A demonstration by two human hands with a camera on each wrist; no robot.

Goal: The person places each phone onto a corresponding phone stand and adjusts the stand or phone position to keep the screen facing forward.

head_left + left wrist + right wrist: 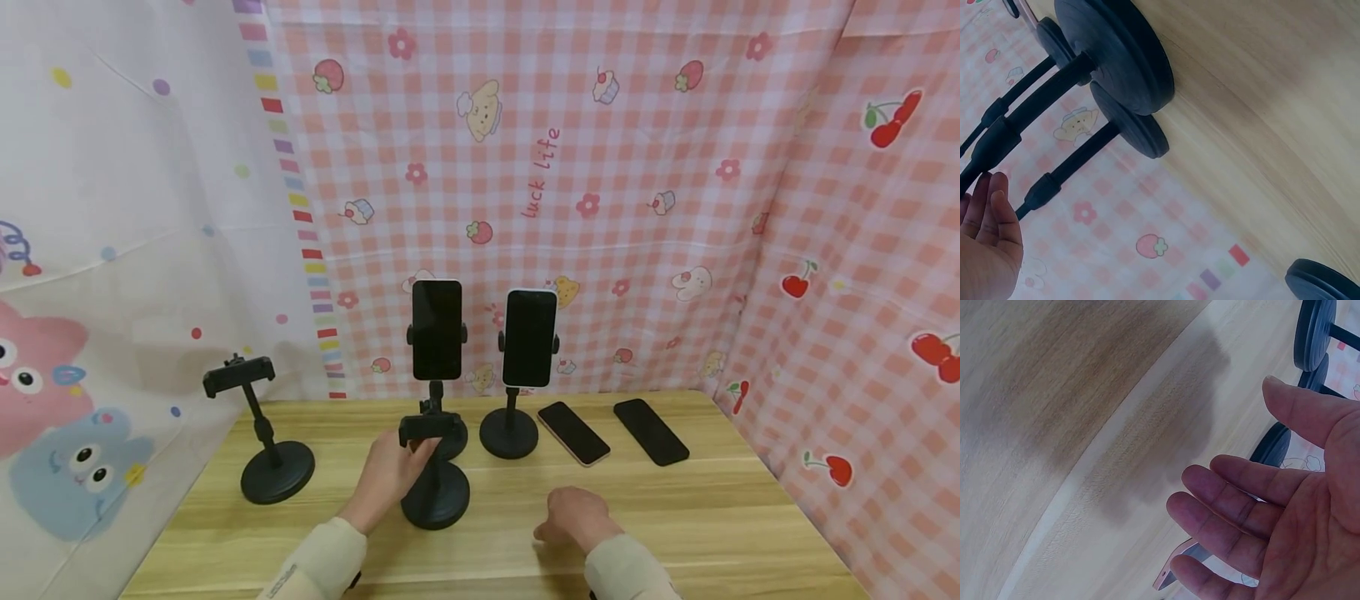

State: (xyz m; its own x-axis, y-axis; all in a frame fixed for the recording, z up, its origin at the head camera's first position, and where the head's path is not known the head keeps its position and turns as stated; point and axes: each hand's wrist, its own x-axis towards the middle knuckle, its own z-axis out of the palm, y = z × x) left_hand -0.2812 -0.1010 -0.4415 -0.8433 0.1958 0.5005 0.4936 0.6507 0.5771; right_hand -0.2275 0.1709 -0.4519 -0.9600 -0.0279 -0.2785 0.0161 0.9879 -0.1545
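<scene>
My left hand (388, 475) holds a black phone stand (436, 500) by its upper stem, just below the phone clamp, which has no phone in it. The left wrist view shows the fingers (999, 212) bent against the thin part of the stem above the collar (996, 142); the thumb is hidden there. The stand's round base (1116, 50) faces the table. My right hand (577, 518) hovers over the wood to the right with nothing in it. Its fingers (1229, 531) are loosely bent and spread, the thumb apart from them.
Behind the held stand, two stands carry upright phones, one phone (437, 329) left and another phone (529, 337) right. A phoneless stand (277, 472) is at the left. A pink-edged phone (574, 433) and a black phone (651, 432) lie flat at the back right. Patterned curtains (600, 167) enclose the table.
</scene>
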